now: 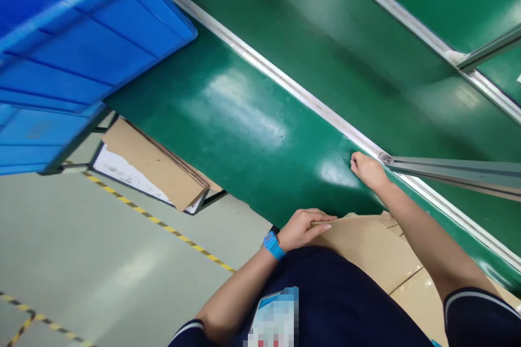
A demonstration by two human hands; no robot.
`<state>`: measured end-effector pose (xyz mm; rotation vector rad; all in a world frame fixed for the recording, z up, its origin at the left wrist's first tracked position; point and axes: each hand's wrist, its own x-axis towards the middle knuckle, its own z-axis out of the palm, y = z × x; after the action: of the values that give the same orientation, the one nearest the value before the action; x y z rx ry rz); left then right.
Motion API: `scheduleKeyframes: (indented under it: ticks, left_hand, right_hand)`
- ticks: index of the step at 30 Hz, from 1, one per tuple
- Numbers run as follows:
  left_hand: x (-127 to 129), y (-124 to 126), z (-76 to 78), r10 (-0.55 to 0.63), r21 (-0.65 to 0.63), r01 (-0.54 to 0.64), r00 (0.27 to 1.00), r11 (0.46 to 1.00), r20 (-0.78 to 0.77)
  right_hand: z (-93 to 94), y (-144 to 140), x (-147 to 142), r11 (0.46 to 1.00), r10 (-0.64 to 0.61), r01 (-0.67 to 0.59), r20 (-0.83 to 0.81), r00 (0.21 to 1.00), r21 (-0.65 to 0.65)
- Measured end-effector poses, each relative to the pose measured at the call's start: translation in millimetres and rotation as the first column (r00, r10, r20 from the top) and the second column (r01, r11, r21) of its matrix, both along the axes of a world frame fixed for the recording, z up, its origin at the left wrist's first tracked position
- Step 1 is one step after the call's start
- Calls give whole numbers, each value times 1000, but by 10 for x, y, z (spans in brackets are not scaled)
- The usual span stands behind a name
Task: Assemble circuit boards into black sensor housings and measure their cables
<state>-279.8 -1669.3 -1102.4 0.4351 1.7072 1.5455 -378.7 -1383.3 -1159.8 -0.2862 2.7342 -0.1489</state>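
Low in front of me, my left hand (305,227) is at the upper edge of a brown cardboard box (366,238). Its fingers stretch along the far side and its thumb lies on the near side, with the board between them. A blue band (274,245) circles that wrist. Farther out, my right hand (368,171) is over the green tabletop (252,135), beside the pale rail. Its fingers are curled closed. A small, faint dark patch shows at the fingertips, but I cannot make out what it is.
Blue plastic bins (101,38) stand at the upper left. Flattened cardboard sheets (158,162) lie on a low rack under the table. A metal post (456,173) rises just right of my right hand. Yellow-black tape (163,222) marks the grey floor.
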Motion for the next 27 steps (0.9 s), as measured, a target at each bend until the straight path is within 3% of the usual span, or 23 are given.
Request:
scheduleKeyframes:
  ticks: [6, 10, 15, 17, 20, 25, 27]
  left_hand:
    - [81, 6, -123, 17, -45, -22, 993, 999, -115]
    - [95, 28, -176, 46, -54, -55, 988, 997, -146]
    - [89, 60, -241, 64, -58, -74, 985, 996, -163]
    - [97, 73, -267, 67, -63, -79, 983, 995, -171]
    - [103, 93, -285, 76, -84, -92, 981, 992, -178]
    - [73, 107, -267, 73, -96, -90, 983, 991, -169]
    - [57, 102, -258, 64, -96, -80, 986, 992, -156]
  right_hand:
    - [-153, 64, -29, 998, 56, -58, -53, 997, -34]
    - [-189, 102, -26, 989, 96, -120, -234, 967, -88]
    - [-157, 132, 78, 932, 28, -126, -279, 960, -340]
    - [-145, 129, 130, 912, 37, -168, -332, 943, -375]
    - [-139, 94, 175, 913, 68, -223, -409, 910, -342]
    - [-151, 15, 144, 938, 250, -321, -384, 889, -133]
    - [-155, -5, 98, 946, 221, -289, -361, 906, -145]
